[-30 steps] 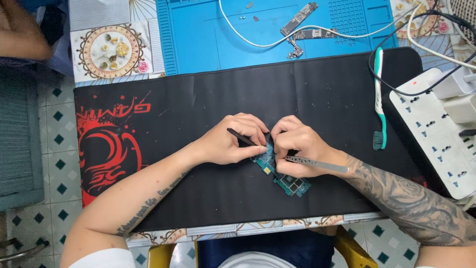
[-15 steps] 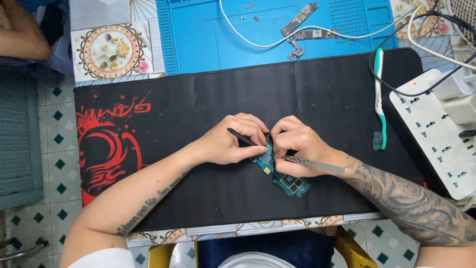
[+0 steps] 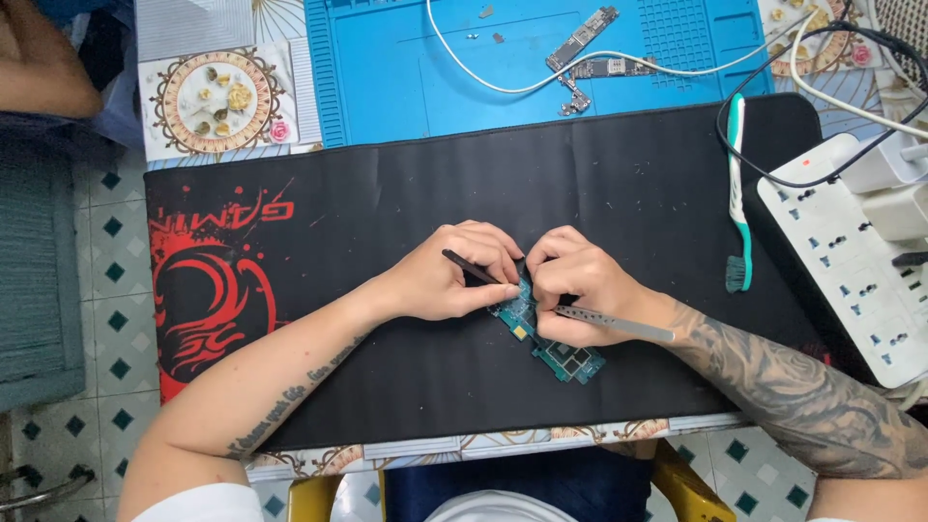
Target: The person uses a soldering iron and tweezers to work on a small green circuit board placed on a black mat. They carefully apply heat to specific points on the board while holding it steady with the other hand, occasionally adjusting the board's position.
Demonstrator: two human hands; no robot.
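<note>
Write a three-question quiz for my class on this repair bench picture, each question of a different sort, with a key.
1. True or false: both hands meet over the circuit board on the black mat.
2. What lies between the power strip and the hands?
A. a toothbrush
B. a hammer
C. a mug
3. Fill in: the right hand holds a thin ____ tool.

Key
1. True.
2. A: the green and white toothbrush lies on the mat's right part.
3. Metal; the left hand holds a dark, thin tool.
</note>
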